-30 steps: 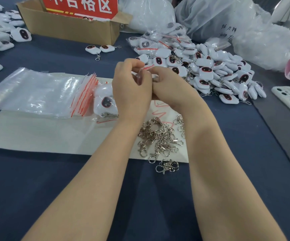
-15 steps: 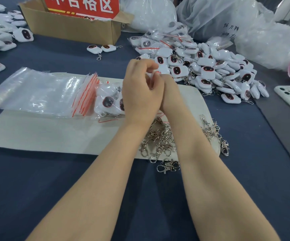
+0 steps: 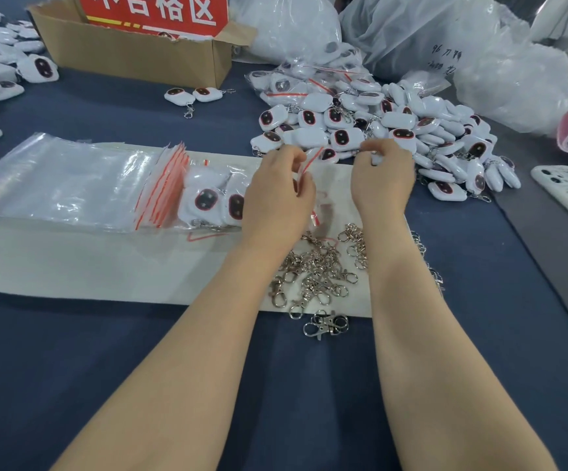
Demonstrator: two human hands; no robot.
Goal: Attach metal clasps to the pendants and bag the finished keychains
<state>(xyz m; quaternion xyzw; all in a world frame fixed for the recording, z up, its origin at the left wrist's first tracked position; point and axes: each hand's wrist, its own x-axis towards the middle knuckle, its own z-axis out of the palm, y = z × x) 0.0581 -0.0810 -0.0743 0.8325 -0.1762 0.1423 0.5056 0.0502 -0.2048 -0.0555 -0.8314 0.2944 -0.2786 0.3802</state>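
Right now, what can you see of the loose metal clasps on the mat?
The metal clasps are silvery, shiny lobster-style hooks with swivel rings. They lie in a loose tangled heap on the near right part of the white mat, between the forearms. A couple lie off its near edge on the blue cloth; a few show beyond the right forearm. The left hand and right hand do not touch them.

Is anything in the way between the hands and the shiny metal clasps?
Nothing visible. The metal clasps lie uncovered on the white mat between the forearms. The left hand and right hand both pinch a small zip bag, though.
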